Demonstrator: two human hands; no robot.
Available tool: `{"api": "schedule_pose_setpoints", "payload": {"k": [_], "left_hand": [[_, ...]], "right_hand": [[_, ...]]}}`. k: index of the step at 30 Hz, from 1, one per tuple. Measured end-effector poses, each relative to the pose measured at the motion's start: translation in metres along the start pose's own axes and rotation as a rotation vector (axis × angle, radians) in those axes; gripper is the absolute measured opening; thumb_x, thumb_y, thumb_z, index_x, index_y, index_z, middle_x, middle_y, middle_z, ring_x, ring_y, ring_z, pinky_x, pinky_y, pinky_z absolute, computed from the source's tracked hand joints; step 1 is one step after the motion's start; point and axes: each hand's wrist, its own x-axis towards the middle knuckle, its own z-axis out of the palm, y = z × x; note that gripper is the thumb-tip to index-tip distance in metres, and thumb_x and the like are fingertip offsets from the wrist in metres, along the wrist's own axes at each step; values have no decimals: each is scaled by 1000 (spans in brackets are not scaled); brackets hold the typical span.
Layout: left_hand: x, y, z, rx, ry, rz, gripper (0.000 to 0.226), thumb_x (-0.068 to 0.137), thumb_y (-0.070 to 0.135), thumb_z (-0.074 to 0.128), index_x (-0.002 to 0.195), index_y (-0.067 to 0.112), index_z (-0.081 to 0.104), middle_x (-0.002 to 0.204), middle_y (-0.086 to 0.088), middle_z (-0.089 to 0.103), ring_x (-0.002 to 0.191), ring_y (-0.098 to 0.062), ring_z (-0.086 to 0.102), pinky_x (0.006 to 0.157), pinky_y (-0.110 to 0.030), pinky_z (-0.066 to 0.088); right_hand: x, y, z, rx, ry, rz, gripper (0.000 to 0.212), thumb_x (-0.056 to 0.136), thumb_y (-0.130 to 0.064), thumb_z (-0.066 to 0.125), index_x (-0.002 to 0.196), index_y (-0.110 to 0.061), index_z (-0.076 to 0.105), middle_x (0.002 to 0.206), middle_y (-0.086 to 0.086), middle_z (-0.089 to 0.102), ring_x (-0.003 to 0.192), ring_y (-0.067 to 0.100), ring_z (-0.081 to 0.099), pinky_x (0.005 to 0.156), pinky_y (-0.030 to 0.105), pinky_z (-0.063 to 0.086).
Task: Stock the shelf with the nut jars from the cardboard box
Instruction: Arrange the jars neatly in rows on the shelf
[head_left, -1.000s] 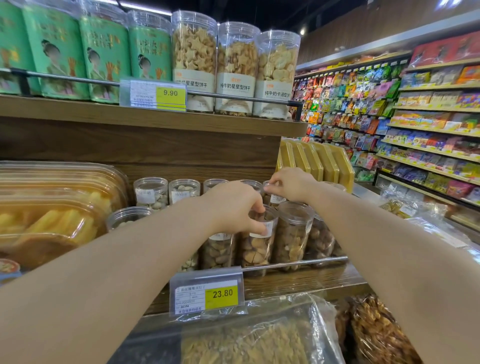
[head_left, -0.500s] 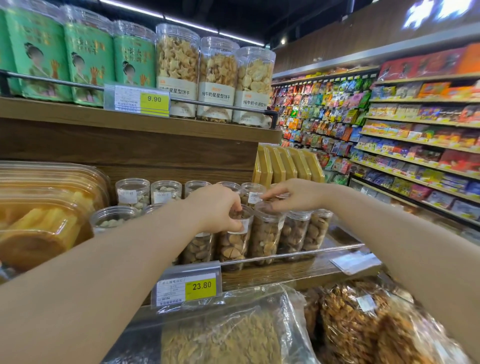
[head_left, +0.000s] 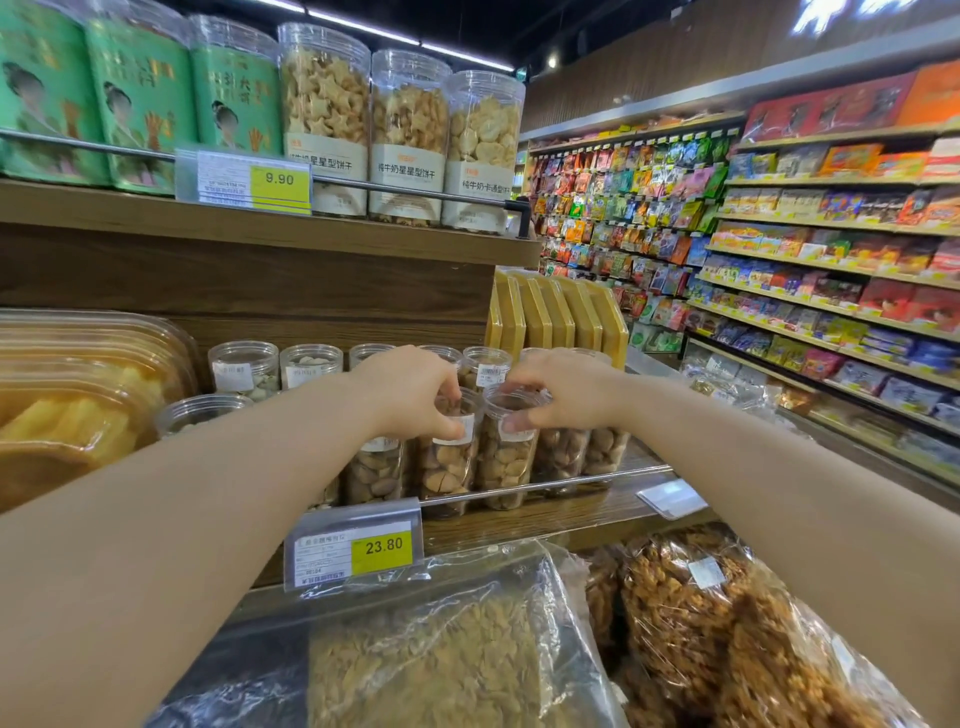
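Gripping, left hand (head_left: 410, 389): fingers clamped on nut jar (head_left: 448, 457)
Right hand (head_left: 563, 387): fingers clamped on neighbouring jar (head_left: 506, 457)
Edge: both jars just behind front rail (head_left: 545, 486), row packed tight

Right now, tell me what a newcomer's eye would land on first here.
First, the two bare arms reaching in, with the left hand and right hand each gripping the top of a clear nut jar in the front row of the middle shelf. Next, the yellow 23.80 price tag just below, and the tall cookie jars on the shelf above.
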Motion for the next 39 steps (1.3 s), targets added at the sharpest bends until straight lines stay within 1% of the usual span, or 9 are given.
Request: {"api": "schedule_pose_setpoints", "payload": {"k": [4, 7, 10, 14, 19, 23, 28, 32, 39], "left_hand": [[4, 1, -7, 35, -79, 6, 57, 80, 49, 68, 127, 22, 53, 122, 5, 57, 106, -13, 53, 83, -26, 46], [7, 6, -13, 41, -79, 38, 63, 77, 57, 67, 127, 22, 52, 124, 5, 51, 108, -13, 51, 84, -25, 44], [17, 18, -13, -10, -22, 95, 59, 83, 51, 64, 134, 24, 49, 135, 5, 49, 121, -13, 47, 97, -31, 44], [37, 37, -7, -36, -104, 157, 63, 90, 50, 55, 145, 26, 37, 149, 5, 39, 134, -15, 38, 107, -32, 33], [47, 38, 9, -52, -120, 169, 48, 94, 36, 55, 140, 23, 46, 143, 4, 48, 129, -13, 45, 105, -30, 38], [52, 36, 9, -41, -112, 175, 48, 92, 36, 59, 137, 24, 49, 136, 5, 54, 123, -13, 49, 102, -33, 43], [53, 32, 12, -51, -94, 191, 46, 91, 36, 59, 135, 24, 51, 132, 5, 56, 119, -12, 51, 97, -30, 44], [52, 31, 14, -49, -77, 192, 49, 91, 37, 60, 137, 24, 49, 135, 6, 55, 123, -13, 49, 98, -29, 41], [49, 31, 13, -80, -84, 185, 47, 91, 35, 60, 137, 24, 50, 133, 4, 56, 120, -13, 51, 95, -26, 41]], "right_hand": [[0, 6, -8, 119, -92, -1, 62, 84, -62, 53, 135, -26, 50, 127, -4, 53, 116, 13, 48, 95, 31, 39], [-2, 23, -19, 320, -30, 68, 55, 95, -54, 39, 138, -21, 48, 138, -2, 52, 123, 14, 47, 107, 35, 35], [-1, 47, -23, 348, 19, 206, 50, 100, -46, 35, 140, -19, 44, 144, -1, 46, 133, 19, 42, 108, 35, 29], [13, 68, -12, 370, 47, 313, 51, 100, -46, 34, 141, -17, 43, 147, 4, 42, 134, 22, 39, 109, 36, 29], [38, 80, 6, 269, 26, 323, 48, 102, -38, 36, 142, -14, 42, 148, 8, 42, 135, 25, 38, 108, 35, 29], [60, 88, 11, 179, -110, 291, 49, 100, -35, 42, 146, -19, 36, 154, 3, 32, 141, 22, 30, 114, 36, 22], [73, 87, 14, 167, -60, 269, 38, 95, -39, 52, 128, -20, 60, 131, 0, 57, 119, 19, 52, 100, 33, 37], [79, 78, 21, 153, 27, 274, 41, 91, -48, 55, 117, -19, 65, 118, 1, 63, 108, 19, 56, 90, 32, 44], [72, 82, 12, 164, -75, 264, 53, 90, -45, 59, 135, -19, 52, 144, 5, 45, 131, 23, 42, 108, 39, 32]]}}
